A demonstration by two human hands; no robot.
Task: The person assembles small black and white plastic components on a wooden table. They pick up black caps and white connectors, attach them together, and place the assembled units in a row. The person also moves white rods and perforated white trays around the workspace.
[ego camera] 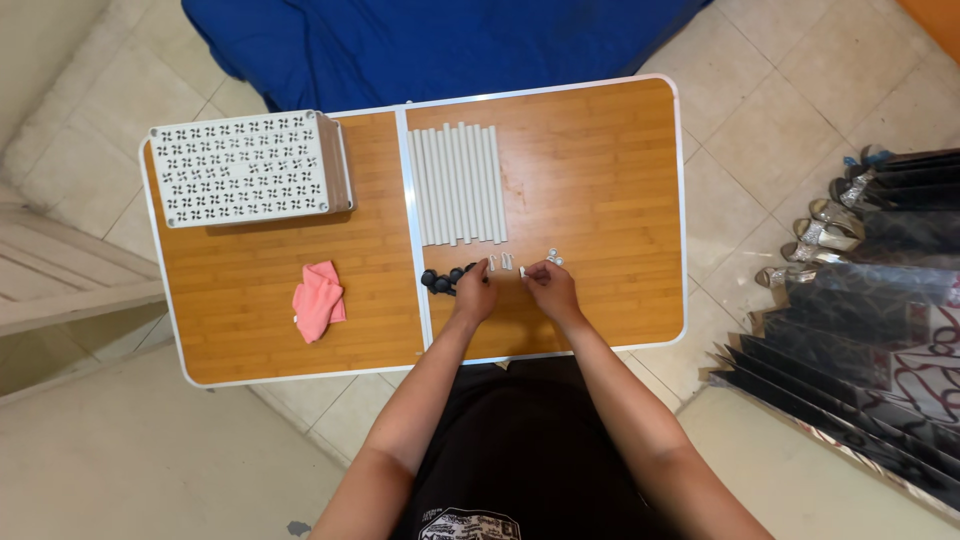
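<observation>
Fingers of the right hand pinch narrow around a small white clip held just above the desk, while the left hand rests beside it with its fingers curled close near a cluster of black caps; whether that hand actually grips one cannot be told from this height. Between the two hands stand a few more white clips, and a further small white piece lies just past the right hand, all within easy reach at the near edge, seemingly sorted by kind. Beyond the hands, a row of white tubes lies side by side, ends aligned against the desk's centre seam, apparently laid out so each can be taken in turn. On the left half, well apart from the small parts, sits a stack of white perforated panels squared to the far corner, and a crumpled pink cloth lies alone nearer the person. A blue bed borders the far side of the desk, and a rack of shoes stands on the tiled floor to the right.
</observation>
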